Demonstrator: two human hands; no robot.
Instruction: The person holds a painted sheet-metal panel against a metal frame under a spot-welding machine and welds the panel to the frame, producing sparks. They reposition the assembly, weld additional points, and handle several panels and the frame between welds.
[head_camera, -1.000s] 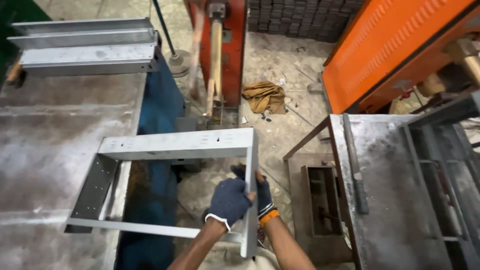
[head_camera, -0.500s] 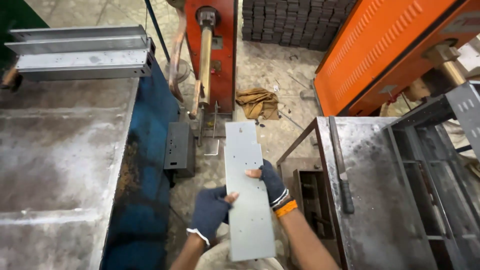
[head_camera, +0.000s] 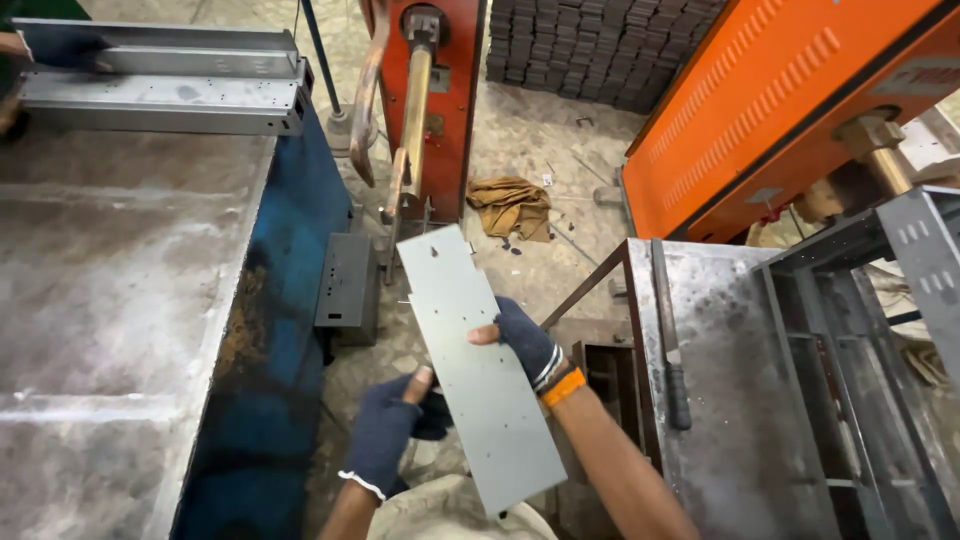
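A flat grey sheet-metal plate (head_camera: 478, 370) with small punched holes is held over the floor between two benches. My left hand (head_camera: 392, 432), in a dark blue glove, grips its left edge near the lower half. My right hand (head_camera: 527, 343), also gloved and with an orange wristband, holds its right edge higher up. The plate's notched far end points toward the red spot-welding machine (head_camera: 428, 95) with its copper arms.
A steel-topped blue workbench (head_camera: 110, 300) on the left carries long grey channel sections (head_camera: 160, 85). On the right stands a metal table (head_camera: 735, 400) with a file and a grey frame. An orange machine cover (head_camera: 790, 110), stacked bricks and a brown rag (head_camera: 512, 205) lie beyond.
A second ago I held a rectangular metal frame at the left bench. Now both hands hold the flat plate, which has tilted slightly and moved a little closer to the welder.
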